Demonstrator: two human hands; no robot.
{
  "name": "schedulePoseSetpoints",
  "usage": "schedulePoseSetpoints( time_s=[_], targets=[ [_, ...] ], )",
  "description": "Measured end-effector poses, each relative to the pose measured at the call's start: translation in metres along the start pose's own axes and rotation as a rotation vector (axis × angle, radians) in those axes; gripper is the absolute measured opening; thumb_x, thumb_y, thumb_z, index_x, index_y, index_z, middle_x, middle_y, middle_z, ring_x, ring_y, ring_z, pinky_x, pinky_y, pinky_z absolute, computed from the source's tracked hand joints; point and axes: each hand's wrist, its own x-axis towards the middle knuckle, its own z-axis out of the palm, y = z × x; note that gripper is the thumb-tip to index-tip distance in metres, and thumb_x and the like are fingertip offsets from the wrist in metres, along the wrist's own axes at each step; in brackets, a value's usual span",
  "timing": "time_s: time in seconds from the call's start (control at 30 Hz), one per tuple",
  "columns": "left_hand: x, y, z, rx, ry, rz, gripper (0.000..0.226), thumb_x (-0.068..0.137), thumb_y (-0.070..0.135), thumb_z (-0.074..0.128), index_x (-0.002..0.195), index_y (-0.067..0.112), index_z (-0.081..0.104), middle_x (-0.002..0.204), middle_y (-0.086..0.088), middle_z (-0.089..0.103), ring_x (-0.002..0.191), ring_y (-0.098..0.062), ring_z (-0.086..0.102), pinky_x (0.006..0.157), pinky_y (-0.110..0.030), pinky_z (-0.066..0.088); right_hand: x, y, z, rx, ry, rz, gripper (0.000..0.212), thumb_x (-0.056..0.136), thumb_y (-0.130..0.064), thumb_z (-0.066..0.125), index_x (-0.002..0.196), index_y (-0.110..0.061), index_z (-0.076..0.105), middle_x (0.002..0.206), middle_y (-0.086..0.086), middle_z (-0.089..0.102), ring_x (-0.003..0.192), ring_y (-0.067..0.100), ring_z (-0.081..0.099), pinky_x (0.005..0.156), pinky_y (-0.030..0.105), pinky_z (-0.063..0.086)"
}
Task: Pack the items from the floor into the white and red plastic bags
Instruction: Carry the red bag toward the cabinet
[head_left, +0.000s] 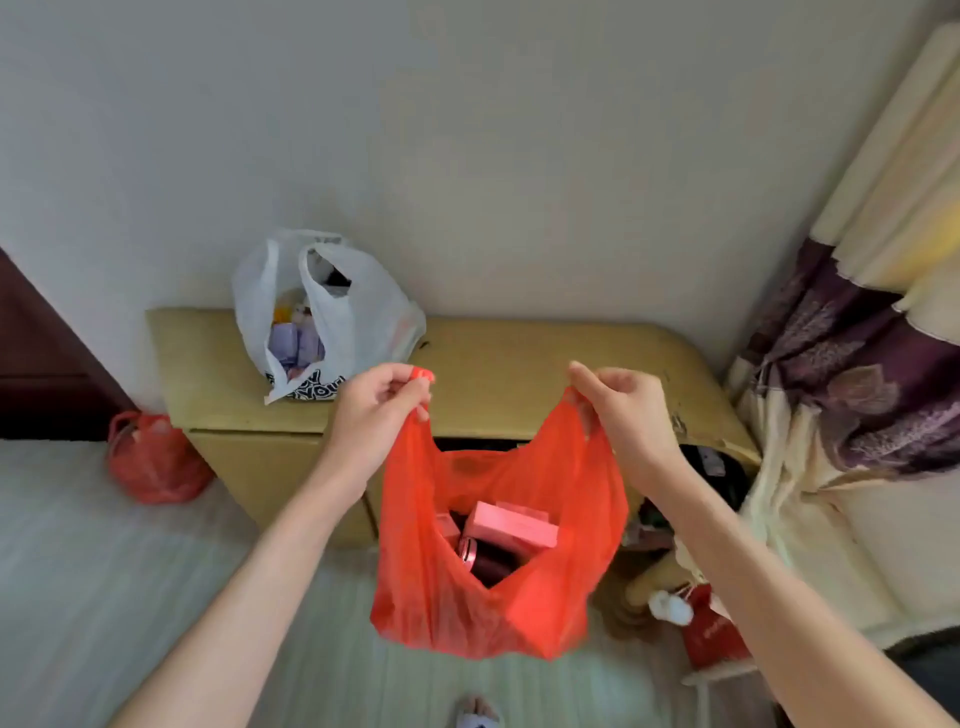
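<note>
Both hands up, holding the red plastic bag (498, 545) in the air by its two handles. Left hand (376, 410) is pinched shut on the left handle, red plastic bunched between thumb and fingers and poking out above the fist. Right hand (621, 410) is closed on the right handle, fingers curled down over it. Handles are pulled apart, so the bag mouth gapes open between and below the hands; the body of the bag hangs straight down from the grip, clear of the floor (104, 561).

Inside the red bag: a pink box (511, 527) lying tilted near the top, a dark red cylindrical container (485, 564) with a pinkish cap just below it, and another pink item at the left edge, mostly hidden.

White plastic bag (332, 317) sits upright on the left part of the cardboard box (519, 364), behind the left hand and apart from it. Its mouth is open; purple packets and something yellow show inside, a black-and-white printed item at its base.

A second red bag (153, 460) stands on the floor beside the cardboard box's left end, handles up, well apart from both hands.

Right of the held bag, on the floor: a blurred pile with a white fluffy ball (670, 608) and a red paper bag (711, 636). Purple and cream curtain (857, 374) at far right.
</note>
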Motion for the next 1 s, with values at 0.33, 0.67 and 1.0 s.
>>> schedulePoseSetpoints(
  time_s=[0.33,0.67,1.0],
  targets=[
    [0.193,0.060,-0.004,-0.018,0.031,0.180,0.018,0.090,0.006,0.054,0.079,0.016,0.063,0.069,-0.002,0.062,0.056,-0.001,0.061,0.068,-0.021,0.051,0.183,-0.081,0.022,-0.028,-0.042,-0.221,0.033,0.088,-0.021,0.059,0.056,-0.015,0.054,0.042,-0.007,0.047,0.034,0.001,0.036,0.036,0.014,0.028],
    [0.400,0.033,0.002,-0.024,-0.034,0.070,0.013,0.091,0.002,0.052,0.092,0.001,0.064,0.068,-0.007,0.061,0.054,-0.006,0.061,0.064,-0.026,0.045,0.377,-0.074,0.071,-0.130,0.090,-0.153,0.033,0.086,-0.014,0.058,0.053,-0.019,0.056,0.050,-0.001,0.051,0.042,0.004,0.043,0.046,0.020,0.035],
    [0.520,-0.010,0.028,0.036,-0.135,0.025,0.014,0.090,-0.003,0.050,0.094,-0.008,0.062,0.063,-0.009,0.057,0.043,0.005,0.053,0.048,-0.008,0.041,0.488,-0.022,0.106,-0.122,0.183,0.015,0.027,0.086,-0.014,0.058,0.059,-0.012,0.059,0.055,0.003,0.052,0.053,0.015,0.044,0.055,0.030,0.034]
  ],
)
